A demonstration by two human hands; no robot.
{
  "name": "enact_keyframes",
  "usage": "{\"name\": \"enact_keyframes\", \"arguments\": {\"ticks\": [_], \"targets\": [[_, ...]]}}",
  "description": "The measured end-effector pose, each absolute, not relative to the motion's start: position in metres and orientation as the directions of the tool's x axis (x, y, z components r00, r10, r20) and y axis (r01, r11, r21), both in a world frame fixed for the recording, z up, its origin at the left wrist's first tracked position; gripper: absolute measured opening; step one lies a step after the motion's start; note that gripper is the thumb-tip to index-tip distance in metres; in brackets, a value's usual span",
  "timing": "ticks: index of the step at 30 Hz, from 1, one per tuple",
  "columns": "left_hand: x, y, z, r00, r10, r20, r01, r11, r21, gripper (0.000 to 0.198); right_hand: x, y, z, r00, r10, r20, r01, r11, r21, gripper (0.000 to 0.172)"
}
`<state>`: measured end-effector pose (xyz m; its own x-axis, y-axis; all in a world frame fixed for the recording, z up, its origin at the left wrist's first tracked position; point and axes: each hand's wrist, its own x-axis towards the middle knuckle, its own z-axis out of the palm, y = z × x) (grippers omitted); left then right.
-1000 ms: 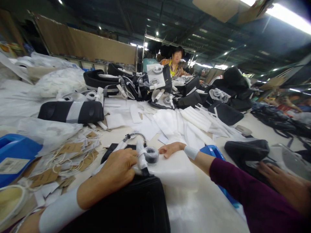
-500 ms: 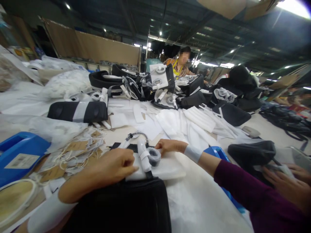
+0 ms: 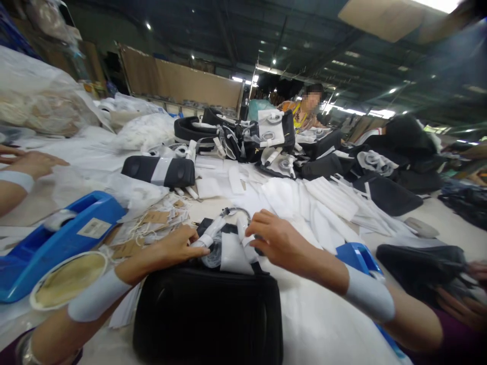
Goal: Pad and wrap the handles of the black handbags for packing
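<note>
A black bag (image 3: 209, 314) lies in front of me, its top edge facing away. A carry handle arches beyond it, wrapped in white foam (image 3: 241, 228). My left hand (image 3: 182, 246) has thumb and fingers closed on the left wrapped leg of the handle. With bent fingers, my right hand (image 3: 272, 235) grips the right leg; its fingertips are partly hidden. Between the legs lie a clear-wrapped coil (image 3: 213, 252) and a white foam piece (image 3: 233, 253).
Blue tape dispensers (image 3: 95, 208) stand at left and right. Tags with strings (image 3: 152, 223), foam sheets (image 3: 281, 195) and a wrapped bag (image 3: 158, 171) cover the table. Co-workers' hands show at far left (image 3: 28, 165) and far right (image 3: 464, 306); another person (image 3: 304, 111) is behind piled bags.
My view has swung left. My right hand has moved from beside the coil to the handle's right leg, and my left hand onto the left leg. The coil now lies between the legs.
</note>
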<state>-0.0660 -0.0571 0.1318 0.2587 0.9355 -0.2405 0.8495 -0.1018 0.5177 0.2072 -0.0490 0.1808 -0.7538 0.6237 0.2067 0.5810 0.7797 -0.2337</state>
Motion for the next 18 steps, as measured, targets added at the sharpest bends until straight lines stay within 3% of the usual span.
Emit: {"name": "enact_keyframes", "arguments": {"ticks": [2, 4, 7, 13, 15, 18], "targets": [[-0.066, -0.057, 0.129, 0.253, 0.950, -0.186, 0.851, -0.126, 0.510, 0.043, 0.183, -0.063, 0.191, -0.893, 0.448, 0.045, 0.441, 0.891, -0.110, 0.021], [-0.068, -0.056, 0.124, 0.261, 0.953, -0.156, 0.827, -0.137, 0.546, 0.039, 0.164, -0.068, 0.193, -0.923, 0.351, -0.158, 0.356, 0.935, -0.001, 0.030], [-0.073, -0.052, 0.114, 0.255, 0.960, -0.118, 0.764, -0.125, 0.633, 0.038, 0.147, -0.064, 0.188, -0.883, 0.343, -0.320, 0.325, 0.939, 0.111, 0.029], [-0.077, -0.054, 0.106, 0.213, 0.970, -0.121, 0.638, -0.044, 0.769, 0.040, 0.136, -0.062, 0.178, -0.833, 0.383, -0.399, 0.364, 0.923, 0.126, 0.025], [-0.076, -0.058, 0.107, 0.212, 0.962, -0.174, 0.484, 0.051, 0.874, 0.040, 0.135, -0.063, 0.174, -0.805, 0.404, -0.434, 0.392, 0.912, 0.121, 0.022], [-0.073, -0.064, 0.108, 0.281, 0.919, -0.277, 0.096, 0.260, 0.961, 0.038, 0.135, -0.062, 0.169, -0.782, 0.399, -0.480, 0.411, 0.908, 0.084, 0.022]]}}
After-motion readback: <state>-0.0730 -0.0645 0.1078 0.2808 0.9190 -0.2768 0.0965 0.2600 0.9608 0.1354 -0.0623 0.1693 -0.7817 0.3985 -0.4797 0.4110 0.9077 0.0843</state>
